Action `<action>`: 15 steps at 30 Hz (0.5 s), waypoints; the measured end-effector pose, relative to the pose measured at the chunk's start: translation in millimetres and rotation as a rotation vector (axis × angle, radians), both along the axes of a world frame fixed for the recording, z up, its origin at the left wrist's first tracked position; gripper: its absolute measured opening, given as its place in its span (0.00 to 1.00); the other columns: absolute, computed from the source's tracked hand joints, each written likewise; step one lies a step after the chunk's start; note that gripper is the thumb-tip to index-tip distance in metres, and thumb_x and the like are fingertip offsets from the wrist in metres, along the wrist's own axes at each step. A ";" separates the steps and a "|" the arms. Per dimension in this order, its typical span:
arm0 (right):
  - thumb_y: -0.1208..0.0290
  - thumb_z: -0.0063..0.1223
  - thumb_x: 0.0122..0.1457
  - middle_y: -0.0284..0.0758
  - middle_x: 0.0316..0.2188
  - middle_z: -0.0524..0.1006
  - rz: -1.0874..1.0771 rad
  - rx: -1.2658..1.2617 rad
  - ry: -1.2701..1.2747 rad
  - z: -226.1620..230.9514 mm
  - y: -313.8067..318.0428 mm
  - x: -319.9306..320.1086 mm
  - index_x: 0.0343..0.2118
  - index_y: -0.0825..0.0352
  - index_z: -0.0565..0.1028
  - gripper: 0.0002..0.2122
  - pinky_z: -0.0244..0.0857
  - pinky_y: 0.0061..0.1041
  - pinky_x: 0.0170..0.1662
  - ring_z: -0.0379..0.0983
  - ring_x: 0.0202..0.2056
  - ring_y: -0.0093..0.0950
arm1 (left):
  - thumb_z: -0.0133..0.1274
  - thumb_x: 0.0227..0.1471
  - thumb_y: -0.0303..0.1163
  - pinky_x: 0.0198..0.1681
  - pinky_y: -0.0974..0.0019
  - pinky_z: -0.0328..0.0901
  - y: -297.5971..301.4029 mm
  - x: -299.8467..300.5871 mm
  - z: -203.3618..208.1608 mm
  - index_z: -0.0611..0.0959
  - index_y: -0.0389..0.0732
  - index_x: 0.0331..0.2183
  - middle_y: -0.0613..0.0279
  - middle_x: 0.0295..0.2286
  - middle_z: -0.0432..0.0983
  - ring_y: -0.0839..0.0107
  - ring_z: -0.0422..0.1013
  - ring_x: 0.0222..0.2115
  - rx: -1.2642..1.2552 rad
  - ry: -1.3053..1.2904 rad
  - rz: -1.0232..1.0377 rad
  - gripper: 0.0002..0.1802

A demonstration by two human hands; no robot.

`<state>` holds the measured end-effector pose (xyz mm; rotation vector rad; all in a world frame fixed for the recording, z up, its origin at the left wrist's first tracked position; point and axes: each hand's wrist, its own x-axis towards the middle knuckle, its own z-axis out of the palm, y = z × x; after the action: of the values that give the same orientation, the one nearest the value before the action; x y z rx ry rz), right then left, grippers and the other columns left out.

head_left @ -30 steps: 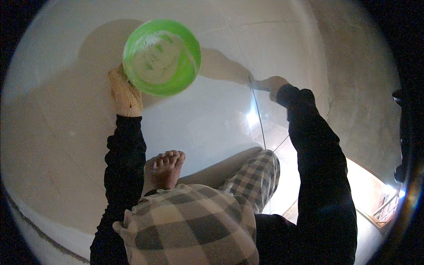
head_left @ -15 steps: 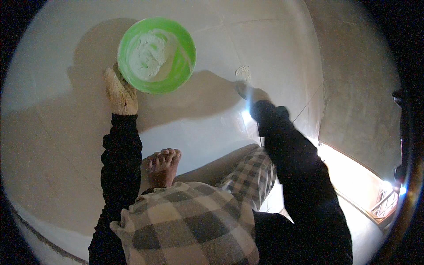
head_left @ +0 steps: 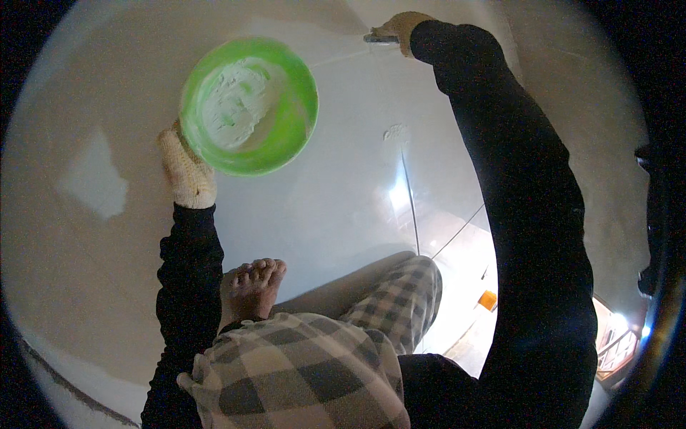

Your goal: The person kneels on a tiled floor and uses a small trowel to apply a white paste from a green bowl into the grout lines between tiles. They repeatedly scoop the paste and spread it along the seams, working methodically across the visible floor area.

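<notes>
Plainly, we saw the green bowl (head_left: 304, 107) in the upper left of the frame, tipped so that its inside faced us; white paste (head_left: 230, 111) lay smeared over its bottom and part of its wall. Our left hand (head_left: 187, 171), in a knitted cream glove, held the bowl at its lower-left rim; that grip was closed on the edge, though the bowl hid most of the fingers, and we could not tell whether its base touched the floor (head_left: 314, 222).

Our right hand (head_left: 406, 31), near the top of the frame and right of centre, had hold of a small flat tool (head_left: 381, 38); that grip seemed closed around it, with the tool pointing left, well apart from the bowl; we could not tell whether its edge met the floor.

Between the hands and lower down, a rough dab of paste (head_left: 395, 133) sat at the upper end of a dark joint line (head_left: 410, 193); a bare foot (head_left: 256, 284) and checked cloth (head_left: 307, 365) filled the lower middle; a small orange object (head_left: 487, 299) showed at the lower right.
</notes>
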<state>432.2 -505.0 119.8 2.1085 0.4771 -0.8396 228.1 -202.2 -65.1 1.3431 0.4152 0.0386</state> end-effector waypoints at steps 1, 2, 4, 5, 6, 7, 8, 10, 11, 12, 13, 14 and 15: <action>0.86 0.55 0.45 0.38 0.45 0.76 0.015 -0.011 0.018 -4.3 2.9 0.2 0.59 0.43 0.64 0.37 0.71 0.35 0.49 0.75 0.45 0.35 | 0.47 0.57 0.39 0.49 0.58 0.63 -0.3 -1.5 1.8 0.69 0.35 0.45 0.52 0.43 0.68 0.63 0.66 0.46 -0.134 0.027 0.050 0.20; 0.85 0.55 0.46 0.38 0.44 0.77 -0.020 -0.013 0.009 -8.1 5.1 -3.6 0.58 0.44 0.64 0.36 0.71 0.35 0.48 0.76 0.44 0.36 | 0.46 0.58 0.40 0.49 0.58 0.63 0.2 -2.2 3.8 0.69 0.35 0.44 0.52 0.43 0.68 0.63 0.67 0.46 -0.408 0.057 0.128 0.19; 0.85 0.55 0.48 0.39 0.42 0.77 -0.085 -0.001 -0.056 -13.2 7.8 -18.8 0.58 0.44 0.65 0.34 0.72 0.36 0.47 0.76 0.42 0.37 | 0.45 0.58 0.41 0.49 0.59 0.63 1.5 -2.6 6.1 0.70 0.36 0.44 0.53 0.43 0.69 0.63 0.67 0.45 -0.274 0.064 0.055 0.19; 0.85 0.54 0.48 0.40 0.42 0.77 -0.127 0.041 -0.050 -14.0 8.1 -30.8 0.57 0.43 0.66 0.33 0.72 0.36 0.46 0.76 0.42 0.38 | 0.44 0.59 0.41 0.49 0.59 0.63 3.7 -2.5 6.8 0.70 0.36 0.44 0.53 0.43 0.69 0.63 0.67 0.46 0.137 0.042 -0.097 0.19; 0.84 0.54 0.49 0.41 0.42 0.77 -0.211 0.062 -0.053 -13.5 8.5 -41.7 0.56 0.43 0.67 0.32 0.72 0.37 0.45 0.76 0.41 0.38 | 0.44 0.59 0.41 0.50 0.59 0.63 3.5 -1.6 6.9 0.70 0.36 0.45 0.54 0.43 0.69 0.62 0.67 0.46 0.327 0.031 -0.167 0.19; 0.84 0.54 0.50 0.42 0.41 0.77 -0.244 0.029 -0.003 -12.7 9.0 -53.9 0.55 0.43 0.68 0.31 0.72 0.37 0.45 0.76 0.40 0.39 | 0.44 0.59 0.42 0.50 0.59 0.63 4.5 -1.4 7.0 0.70 0.37 0.45 0.54 0.43 0.69 0.62 0.67 0.46 0.519 0.016 -0.226 0.19; 0.84 0.53 0.50 0.42 0.41 0.77 -0.231 0.004 0.075 -7.5 7.4 -62.7 0.55 0.43 0.69 0.31 0.71 0.37 0.45 0.77 0.40 0.39 | 0.44 0.59 0.42 0.50 0.59 0.63 3.8 -0.8 6.7 0.71 0.37 0.45 0.54 0.43 0.69 0.62 0.67 0.46 0.490 0.011 -0.197 0.20; 0.81 0.52 0.50 0.43 0.41 0.77 -0.196 -0.057 0.303 4.6 3.7 -71.9 0.53 0.46 0.71 0.27 0.71 0.38 0.45 0.76 0.41 0.39 | 0.44 0.59 0.43 0.50 0.59 0.63 2.4 -1.6 6.3 0.71 0.38 0.45 0.54 0.44 0.69 0.62 0.67 0.47 0.076 0.044 -0.043 0.20; 0.77 0.52 0.50 0.43 0.41 0.77 -0.173 -0.108 0.316 10.9 1.3 -70.0 0.52 0.48 0.71 0.24 0.70 0.39 0.46 0.76 0.41 0.39 | 0.44 0.59 0.43 0.50 0.59 0.63 0.1 -3.5 6.5 0.71 0.38 0.46 0.54 0.45 0.69 0.62 0.66 0.48 -0.310 0.078 0.080 0.20; 0.73 0.51 0.50 0.43 0.42 0.77 -0.147 -0.066 0.273 15.2 -1.1 -65.9 0.51 0.51 0.72 0.22 0.69 0.40 0.46 0.76 0.42 0.39 | 0.44 0.59 0.44 0.51 0.58 0.63 -1.8 -5.1 6.6 0.71 0.38 0.46 0.54 0.45 0.68 0.62 0.66 0.48 -0.718 0.040 0.158 0.21; 0.60 0.48 0.53 0.44 0.42 0.77 -0.150 0.083 0.180 21.4 -4.6 -53.8 0.48 0.55 0.74 0.18 0.67 0.42 0.48 0.75 0.43 0.40 | 0.43 0.59 0.44 0.51 0.58 0.63 -3.8 -6.3 6.6 0.71 0.38 0.46 0.53 0.46 0.68 0.63 0.66 0.49 -0.305 0.041 0.115 0.21; 0.54 0.47 0.55 0.44 0.43 0.77 -0.158 0.145 0.083 21.4 -5.8 -42.4 0.45 0.58 0.76 0.19 0.66 0.43 0.49 0.75 0.44 0.41 | 0.42 0.60 0.44 0.51 0.59 0.63 -5.2 -7.5 6.8 0.70 0.38 0.47 0.53 0.47 0.68 0.63 0.66 0.49 0.084 -0.035 0.026 0.21; 0.47 0.46 0.57 0.44 0.43 0.77 -0.112 0.197 0.069 22.0 -8.3 -29.2 0.43 0.61 0.77 0.22 0.65 0.44 0.50 0.74 0.45 0.41 | 0.41 0.60 0.45 0.52 0.59 0.62 -6.3 -7.0 6.8 0.70 0.38 0.47 0.53 0.48 0.67 0.63 0.65 0.49 0.475 -0.114 -0.062 0.22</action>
<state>403.0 -513.2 141.8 2.3105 0.4989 -0.9652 221.1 -208.5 -58.3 1.8107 0.2748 0.1697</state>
